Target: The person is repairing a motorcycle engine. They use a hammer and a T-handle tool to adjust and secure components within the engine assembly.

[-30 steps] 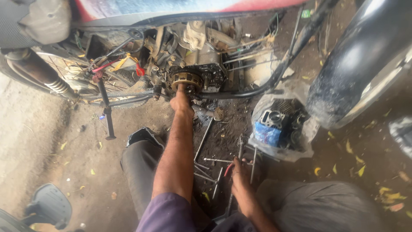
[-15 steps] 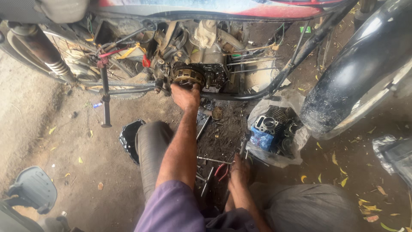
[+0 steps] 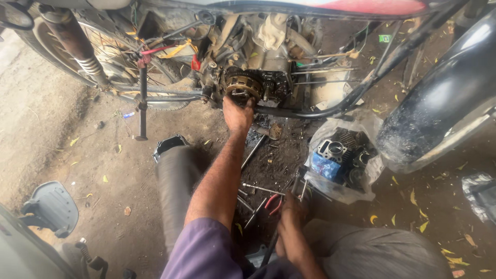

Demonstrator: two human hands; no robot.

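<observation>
— Grit is our first worry here. Our left hand [image 3: 237, 114] is stretched out to the round clutch assembly [image 3: 243, 85] in the opened side of the motorcycle engine [image 3: 268, 62], fingers curled against its lower edge, and the dirt floor [image 3: 67, 129] lies right under it.

— So if the piece slips off our fingers, it lands in the dust?

— We judge so (and the greasy patch below would coat it). The reach is long too, so our grip looks weak at that stretch.

— And our right hand [image 3: 292, 232]?

— It is low, near our knee, closed around a thin dark tool handle [image 3: 268, 250] among the loose spanners and rods [image 3: 258, 188] on the floor. The red-handled pliers [image 3: 274, 202] lie just beside it.

— Working it without looking could nudge those rods out of reach?

— Possibly. The plastic bag [image 3: 338, 183] holding the cylinder block [image 3: 330, 151] sits close by as well; a careless elbow could tip grit into it.
</observation>
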